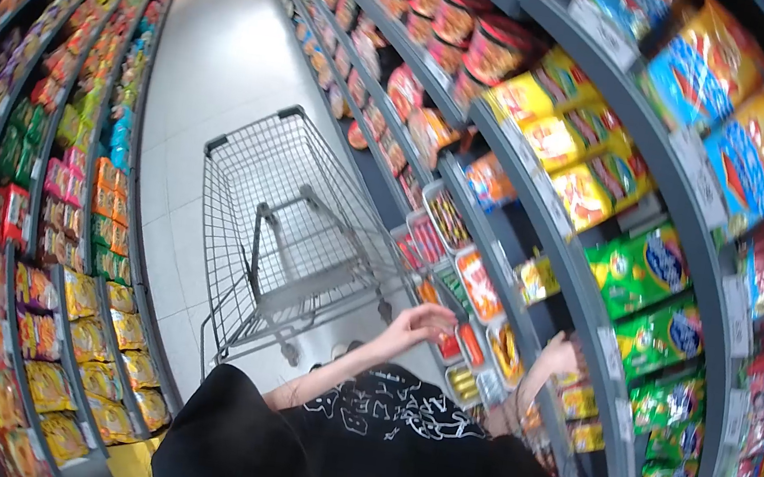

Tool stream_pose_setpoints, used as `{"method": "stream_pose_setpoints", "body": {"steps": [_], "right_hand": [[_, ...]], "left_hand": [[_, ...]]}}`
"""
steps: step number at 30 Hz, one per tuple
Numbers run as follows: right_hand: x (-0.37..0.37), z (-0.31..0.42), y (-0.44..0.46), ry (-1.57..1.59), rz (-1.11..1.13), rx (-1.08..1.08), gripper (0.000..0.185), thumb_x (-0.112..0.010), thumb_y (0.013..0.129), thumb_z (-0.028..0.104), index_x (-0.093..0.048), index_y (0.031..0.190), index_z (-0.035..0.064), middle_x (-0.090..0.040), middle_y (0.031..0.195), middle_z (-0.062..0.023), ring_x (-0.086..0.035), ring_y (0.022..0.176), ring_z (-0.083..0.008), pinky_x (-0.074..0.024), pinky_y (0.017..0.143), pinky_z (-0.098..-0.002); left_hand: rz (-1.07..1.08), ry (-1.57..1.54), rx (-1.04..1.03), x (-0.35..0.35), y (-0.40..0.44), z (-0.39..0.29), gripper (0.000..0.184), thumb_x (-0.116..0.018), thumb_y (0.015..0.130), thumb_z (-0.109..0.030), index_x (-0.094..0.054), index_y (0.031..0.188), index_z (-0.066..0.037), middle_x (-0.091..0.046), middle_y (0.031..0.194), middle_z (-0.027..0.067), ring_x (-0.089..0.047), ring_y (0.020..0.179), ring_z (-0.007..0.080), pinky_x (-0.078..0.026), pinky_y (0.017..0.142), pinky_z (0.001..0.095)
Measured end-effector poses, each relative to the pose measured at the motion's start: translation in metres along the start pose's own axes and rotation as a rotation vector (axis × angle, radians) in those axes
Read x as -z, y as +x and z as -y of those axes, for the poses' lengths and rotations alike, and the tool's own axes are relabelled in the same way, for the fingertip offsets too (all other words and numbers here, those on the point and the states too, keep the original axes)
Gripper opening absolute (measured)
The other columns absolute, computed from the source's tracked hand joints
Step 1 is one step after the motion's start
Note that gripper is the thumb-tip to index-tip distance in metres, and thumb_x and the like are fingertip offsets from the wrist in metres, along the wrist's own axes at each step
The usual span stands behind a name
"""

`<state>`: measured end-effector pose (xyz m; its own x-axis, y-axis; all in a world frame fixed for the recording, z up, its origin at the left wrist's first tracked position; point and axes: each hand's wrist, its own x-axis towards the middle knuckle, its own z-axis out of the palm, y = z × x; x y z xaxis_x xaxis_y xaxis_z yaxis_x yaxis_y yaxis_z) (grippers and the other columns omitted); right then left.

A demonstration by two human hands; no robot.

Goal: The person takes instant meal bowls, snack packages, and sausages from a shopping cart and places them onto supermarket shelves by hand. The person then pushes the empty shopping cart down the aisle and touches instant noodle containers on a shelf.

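My left hand (pixel 419 326) hovers beside a low shelf on the right, fingers loosely bent and apart, with nothing visible in it. Close to its fingertips are a red package (pixel 447 346) and an orange-red package (pixel 470 344). Further along this shelf lie a white-and-red tray pack (pixel 480 285) and a yellow-and-dark pack (pixel 507 352). My right hand (pixel 556 360) reaches in between two shelf levels, close to small yellow packs (pixel 579 400). Its fingers are blurred and partly hidden, so what they touch cannot be made out.
A grey wire shopping cart (pixel 293 217) stands in the aisle, ahead and to my left. Pale floor tiles (pixel 194 69) run down the aisle. Green bags (pixel 649 264) and yellow packs (pixel 592 184) fill the right shelves. Yellow noodle packs (pixel 84 339) line the left shelves.
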<state>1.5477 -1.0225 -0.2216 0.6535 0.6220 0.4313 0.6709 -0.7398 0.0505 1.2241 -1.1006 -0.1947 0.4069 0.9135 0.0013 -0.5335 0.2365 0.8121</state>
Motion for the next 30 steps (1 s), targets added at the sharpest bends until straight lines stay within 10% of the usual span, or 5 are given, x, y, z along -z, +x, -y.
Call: {"method": "stream_pose_setpoints", "body": {"steps": [3,6,11,20,30], "right_hand": [[0.010,0.034,-0.036,0.209,-0.064,0.017,0.081,-0.065,0.066,0.035,-0.023,0.131,0.0130,-0.021,0.132,-0.0282,-0.015,0.122,-0.0479,-0.0099,0.093,-0.0650],[0.077,0.091,-0.095,0.480,0.122,0.423,0.070,-0.066,0.066,0.032,-0.036,0.126,0.0110,-0.010,0.136,-0.0255,-0.006,0.126,-0.0427,-0.0080,0.096,-0.0620],[0.195,0.207,-0.174,1.443,0.746,1.188,0.047,-0.060,0.069,0.001,-0.047,0.114,0.0007,-0.046,0.117,-0.0163,-0.041,0.114,-0.0275,-0.0346,0.092,-0.0333],[0.147,0.337,-0.374,0.675,1.106,1.933,0.044,-0.058,0.073,0.028,-0.048,0.106,0.0013,-0.057,0.096,-0.0215,-0.055,0.090,-0.0360,-0.0446,0.078,-0.0425],[0.084,0.382,-0.433,0.070,1.443,2.028,0.026,-0.050,0.076,0.020,-0.056,0.096,0.0040,-0.060,0.090,-0.0197,-0.059,0.078,-0.0293,-0.0476,0.069,-0.0371]], "left_hand": [[-0.112,-0.064,-0.034,0.006,-0.007,-0.018,0.031,-0.049,0.085,-0.014,-0.045,0.114,-0.004,-0.049,0.116,0.0100,-0.052,0.101,0.0191,-0.043,0.083,0.0319],[-0.149,0.025,-0.144,0.023,-0.019,-0.058,0.033,-0.050,0.084,-0.015,-0.045,0.115,-0.004,-0.049,0.116,0.0101,-0.052,0.100,0.0192,-0.043,0.084,0.0334],[-0.524,0.621,-0.199,0.083,-0.058,-0.111,0.034,-0.051,0.081,-0.015,-0.046,0.112,-0.002,-0.053,0.110,0.0137,-0.055,0.096,0.0213,-0.045,0.078,0.0305],[-0.736,1.339,0.862,0.248,-0.164,-0.047,0.038,-0.063,0.067,-0.033,-0.061,0.092,-0.005,-0.061,0.090,0.0178,-0.058,0.086,0.0321,-0.046,0.075,0.0393],[-0.674,1.419,0.674,0.262,-0.121,-0.090,0.044,-0.068,0.061,-0.031,-0.055,0.092,-0.003,-0.061,0.086,0.0185,-0.060,0.083,0.0316,-0.049,0.071,0.0405]]}}
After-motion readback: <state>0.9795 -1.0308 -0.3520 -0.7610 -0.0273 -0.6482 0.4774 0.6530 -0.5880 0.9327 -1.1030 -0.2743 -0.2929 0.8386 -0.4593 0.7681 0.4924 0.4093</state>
